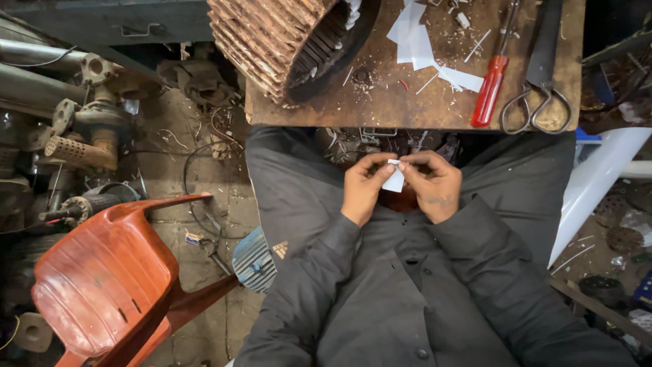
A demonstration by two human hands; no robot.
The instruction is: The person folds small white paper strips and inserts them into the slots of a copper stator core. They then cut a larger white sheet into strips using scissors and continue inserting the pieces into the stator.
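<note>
A repair workshop — a worn workbench [407, 102] with screwdriver [492, 88], shears [540, 75], motor stator [285, 41] — scrap metal around.

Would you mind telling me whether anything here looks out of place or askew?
The orange-red plastic chair lies tipped over on the littered floor. White paper offcuts and shavings are scattered over the brown wooden bench. Both hands pinch a small white paper strip normally.

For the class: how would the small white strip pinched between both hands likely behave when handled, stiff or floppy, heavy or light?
The white strip looks thin and sheet-like, so probably light and bendable. The left hand and right hand pinch it by fingertips only, suggesting little weight. Similar white offcuts lie flat on the bench, so it likely won't roll.
</note>
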